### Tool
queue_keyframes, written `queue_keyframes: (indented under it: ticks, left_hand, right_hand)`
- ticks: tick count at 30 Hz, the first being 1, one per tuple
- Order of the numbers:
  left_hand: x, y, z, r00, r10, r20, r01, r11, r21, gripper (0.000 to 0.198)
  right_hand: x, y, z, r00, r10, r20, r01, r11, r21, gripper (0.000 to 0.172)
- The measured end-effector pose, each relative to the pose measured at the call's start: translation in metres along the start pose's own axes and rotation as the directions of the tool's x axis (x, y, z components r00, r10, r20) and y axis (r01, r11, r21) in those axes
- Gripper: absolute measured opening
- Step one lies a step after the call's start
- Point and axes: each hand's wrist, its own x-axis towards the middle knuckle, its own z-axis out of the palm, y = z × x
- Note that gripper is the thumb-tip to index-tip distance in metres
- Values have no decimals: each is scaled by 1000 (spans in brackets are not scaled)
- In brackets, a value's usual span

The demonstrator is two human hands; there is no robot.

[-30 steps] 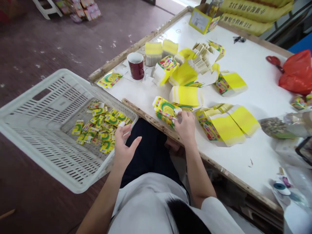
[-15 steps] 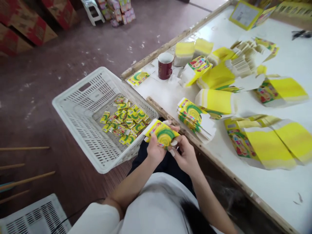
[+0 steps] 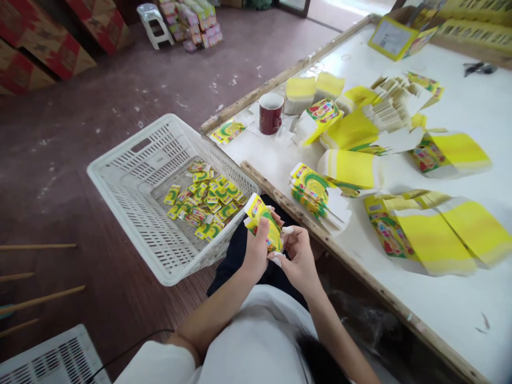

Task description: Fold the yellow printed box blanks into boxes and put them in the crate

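Both hands meet over my lap, just off the table's near edge. My left hand [image 3: 255,250] grips a small yellow and green printed carton [image 3: 264,221], which stands tilted on end. My right hand [image 3: 296,255] pinches the carton's lower right side with its fingertips. A stack of flat cartons of the same print [image 3: 314,191] lies on the white table [image 3: 400,256] just beyond my hands. To the left, a white slatted plastic basket [image 3: 136,213] leans against the table and holds several small folded cartons [image 3: 202,197].
Fanned piles of yellow flat cartons [image 3: 436,234] cover the table's middle and right. A dark red mug [image 3: 270,113] stands near the far left edge. An open yellow box [image 3: 396,37] sits at the back. Red cardboard boxes [image 3: 48,48] and a white stool [image 3: 150,18] stand on the floor.
My right hand took a flat carton from the stack and brought it to my lap, where my left hand joined it. The carton has since turned from flat to standing on end.
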Motion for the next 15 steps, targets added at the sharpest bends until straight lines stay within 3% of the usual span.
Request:
queue_keyframes:
  ticks: [3,9,12,15]
  left_hand:
    - [1,0,0,1000,-3,-8,3,1000,-23,56]
    - [6,-2,-8,988,154,30,-156,985,67,76]
    - [11,-1,-11,989,120,88,-128,987,100,72]
    - [16,0,-9,992,110,61,-112,993,41,63]
  right_hand:
    - [0,-1,1,998,-64,0,63,992,-108,43]
    - [7,-8,-8,976,-123,178,168,949,-266,21]
    - [12,-9,-14,967,-94,238,158,950,-268,14]
    - [10,-5,-9,963,-88,256,155,954,-258,21]
